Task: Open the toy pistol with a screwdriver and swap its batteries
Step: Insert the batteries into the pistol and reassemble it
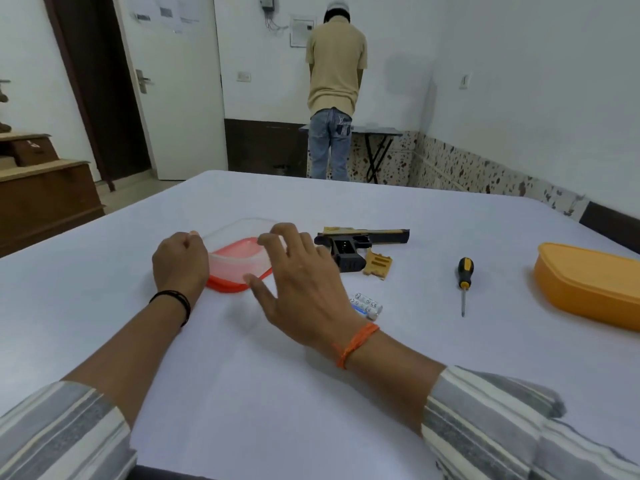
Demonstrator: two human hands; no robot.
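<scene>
Left hand (180, 261) curls against a clear box with a red lid (235, 268); right hand (298, 285), fingers spread loose, hovers over it, masking the pistol (360, 244) grip. Pistol lies sideways, barrel rightward, beside batteries (367, 304), screwdriver (464, 275) and orange box (588, 285).
</scene>
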